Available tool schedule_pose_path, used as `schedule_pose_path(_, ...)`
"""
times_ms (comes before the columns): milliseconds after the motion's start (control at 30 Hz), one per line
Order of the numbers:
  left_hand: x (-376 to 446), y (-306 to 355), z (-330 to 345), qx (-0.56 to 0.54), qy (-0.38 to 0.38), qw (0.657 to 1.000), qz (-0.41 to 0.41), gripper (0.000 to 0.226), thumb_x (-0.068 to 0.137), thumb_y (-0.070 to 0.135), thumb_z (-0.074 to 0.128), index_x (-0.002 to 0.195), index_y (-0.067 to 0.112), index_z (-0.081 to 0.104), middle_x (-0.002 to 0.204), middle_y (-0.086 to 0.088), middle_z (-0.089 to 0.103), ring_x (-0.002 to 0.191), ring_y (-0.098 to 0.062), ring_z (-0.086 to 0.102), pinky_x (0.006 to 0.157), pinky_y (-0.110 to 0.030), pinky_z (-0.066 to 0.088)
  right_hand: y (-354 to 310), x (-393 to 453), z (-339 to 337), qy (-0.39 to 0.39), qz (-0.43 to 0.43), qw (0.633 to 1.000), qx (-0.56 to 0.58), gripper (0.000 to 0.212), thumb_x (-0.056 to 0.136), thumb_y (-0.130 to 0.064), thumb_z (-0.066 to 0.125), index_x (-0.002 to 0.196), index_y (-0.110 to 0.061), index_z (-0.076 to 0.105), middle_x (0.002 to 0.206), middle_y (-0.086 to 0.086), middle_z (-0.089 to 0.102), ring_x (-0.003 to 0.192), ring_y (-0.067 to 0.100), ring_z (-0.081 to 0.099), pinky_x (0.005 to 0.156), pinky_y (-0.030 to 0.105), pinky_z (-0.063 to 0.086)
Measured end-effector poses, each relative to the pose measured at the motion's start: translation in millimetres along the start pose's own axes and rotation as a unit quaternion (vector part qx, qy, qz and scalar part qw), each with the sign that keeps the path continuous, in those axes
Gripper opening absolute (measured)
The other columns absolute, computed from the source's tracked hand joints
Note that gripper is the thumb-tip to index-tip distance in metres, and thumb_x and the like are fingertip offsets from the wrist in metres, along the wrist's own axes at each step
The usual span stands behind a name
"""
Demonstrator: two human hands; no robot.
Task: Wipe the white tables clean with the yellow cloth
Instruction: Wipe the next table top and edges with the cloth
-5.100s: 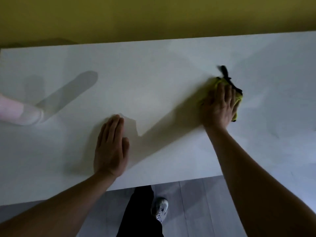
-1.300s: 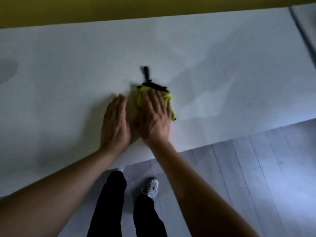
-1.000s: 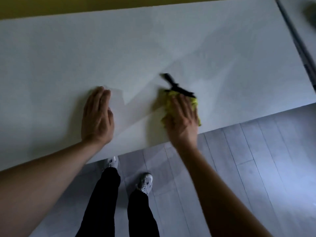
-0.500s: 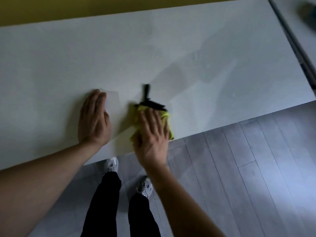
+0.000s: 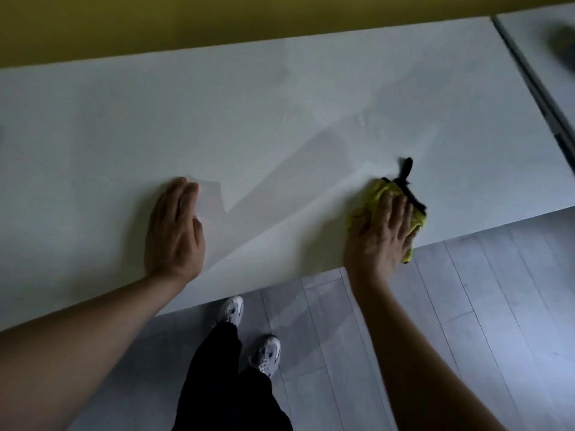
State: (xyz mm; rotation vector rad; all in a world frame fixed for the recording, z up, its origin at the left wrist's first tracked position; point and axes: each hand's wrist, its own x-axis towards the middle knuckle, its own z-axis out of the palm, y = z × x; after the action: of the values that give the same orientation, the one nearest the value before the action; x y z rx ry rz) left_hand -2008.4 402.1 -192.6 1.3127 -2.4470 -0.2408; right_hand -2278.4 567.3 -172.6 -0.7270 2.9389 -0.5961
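Wiping step in progress. My right hand (image 5: 381, 231) presses flat, fingers extended, on the crumpled yellow cloth with black trim (image 5: 384, 194) at the near edge of the white flat-topped counter (image 5: 280, 119). My left hand (image 5: 175, 231) rests flat, holding nothing. Next move, probably: sweep toward the unwiped right end.

The right hand (image 5: 381, 231) lies flat over most of the yellow cloth (image 5: 378, 194), so how the cloth is folded cannot be told. The white bench (image 5: 280, 119) runs off the left edge. A second bench (image 5: 529, 35) (top right) is cropped by the corner, and a dark object (image 5: 561, 48) on it is too blurred to identify. Both forearms leave the frame at the bottom.
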Motion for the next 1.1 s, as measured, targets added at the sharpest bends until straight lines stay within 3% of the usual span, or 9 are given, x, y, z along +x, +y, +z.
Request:
schedule_pose_path(200, 0, -1, -2, -0.001, -0.004, 1.000, -0.008, 0.054, 0.098, 0.011, 0.035, 0.150, 0.000, 0.048, 0.159, -0.020, 0.043, 0.149, -0.038, 0.039, 0.122, -0.049, 0.032, -103, -77, 41, -0.109, -0.292, 0.949, 0.057, 0.073, 0.090, -0.041, 0.056, 0.156, -0.024, 0.031, 0.165, 0.004, 0.023, 0.155, 0.022, 0.010, 0.125, 0.051, 0.007)
schedule_pose_path(367, 2, -3, -3, 0.001, -0.014, 1.000, 0.001, 0.055, 0.099, 0.011, 0.035, 0.152, 0.001, 0.046, 0.161, -0.019, 0.041, 0.151, -0.036, 0.036, 0.124, -0.048, 0.031, -103, -48, 49, -0.114, -0.386, 0.913, 0.067, 0.067, 0.091, -0.043, 0.059, 0.153, -0.025, 0.039, 0.161, 0.006, 0.033, 0.152, 0.024, 0.020, 0.122, 0.054, 0.017)
schedule_pose_path(467, 1, -1, -4, 0.005, -0.020, 1.000, -0.009, 0.056, 0.099, 0.011, 0.035, 0.154, 0.002, 0.044, 0.163, -0.017, 0.038, 0.152, -0.034, 0.034, 0.124, -0.047, 0.030, -70, 8, 38, -0.059, -0.262, 0.961, 0.060, 0.067, 0.087, -0.035, 0.056, 0.152, -0.025, 0.040, 0.160, 0.005, 0.035, 0.149, 0.028, 0.026, 0.118, 0.055, 0.027)
schedule_pose_path(533, 0, 0, -2, 0.006, -0.020, 1.000, -0.013, 0.057, 0.099, 0.011, 0.036, 0.154, 0.003, 0.043, 0.163, -0.017, 0.038, 0.152, -0.034, 0.033, 0.124, -0.047, 0.030, -46, 47, 29, -0.020, -0.160, 0.986, 0.031, 0.063, 0.092, -0.038, 0.046, 0.153, -0.023, 0.038, 0.161, 0.006, 0.034, 0.150, 0.027, 0.025, 0.120, 0.052, 0.023)
schedule_pose_path(633, 1, 0, -1, 0.006, -0.013, 1.000, -0.022, 0.058, 0.098, 0.011, 0.037, 0.155, 0.004, 0.043, 0.164, -0.016, 0.037, 0.152, -0.034, 0.033, 0.124, -0.046, 0.030, -38, 68, 24, 0.007, -0.060, 0.998, 0.024, 0.063, 0.095, -0.043, 0.036, 0.155, -0.024, 0.035, 0.163, 0.004, 0.029, 0.152, 0.023, 0.020, 0.124, 0.048, 0.011)
schedule_pose_path(733, 0, 1, 0, 0.002, -0.007, 1.000, -0.027, 0.058, 0.097, 0.010, 0.038, 0.155, 0.006, 0.043, 0.164, -0.015, 0.037, 0.153, -0.033, 0.033, 0.125, -0.044, 0.028, -61, 54, 29, 0.026, 0.003, 0.999, 0.040, 0.063, 0.094, -0.043, 0.036, 0.154, -0.025, 0.036, 0.164, 0.003, 0.026, 0.153, 0.021, 0.017, 0.123, 0.051, 0.013)
schedule_pose_path(867, 0, 0, -1, -0.011, -0.008, 1.000, -0.018, 0.057, 0.098, 0.011, 0.038, 0.154, 0.004, 0.045, 0.163, -0.016, 0.038, 0.153, -0.033, 0.033, 0.126, -0.045, 0.028, -121, -1, 47, -0.033, -0.155, 0.986, 0.056, 0.073, 0.083, -0.039, 0.041, 0.154, -0.023, 0.038, 0.162, 0.006, 0.032, 0.152, 0.025, 0.021, 0.123, 0.050, 0.016)
schedule_pose_path(1000, -2, -1, 0, 0.003, 0.001, 1.000, -0.030, 0.051, 0.101, 0.015, 0.049, 0.149, -0.002, 0.050, 0.157, -0.021, 0.045, 0.147, -0.038, 0.041, 0.122, -0.049, 0.034, -180, -49, 72, -0.131, -0.344, 0.925, 0.092, 0.058, 0.096, -0.039, 0.052, 0.152, -0.026, 0.041, 0.162, 0.003, 0.032, 0.153, 0.020, 0.018, 0.124, 0.049, 0.013)
schedule_pose_path(1100, 1, 0, -1, 0.011, -0.001, 0.999, -0.030, 0.051, 0.101, 0.016, 0.045, 0.148, -0.002, 0.050, 0.157, -0.021, 0.046, 0.147, -0.037, 0.041, 0.123, -0.046, 0.032, -175, -21, 75, -0.126, -0.413, 0.896, 0.106, 0.058, 0.093, -0.038, 0.059, 0.148, -0.024, 0.048, 0.157, 0.005, 0.040, 0.150, 0.023, 0.028, 0.121, 0.051, 0.021)
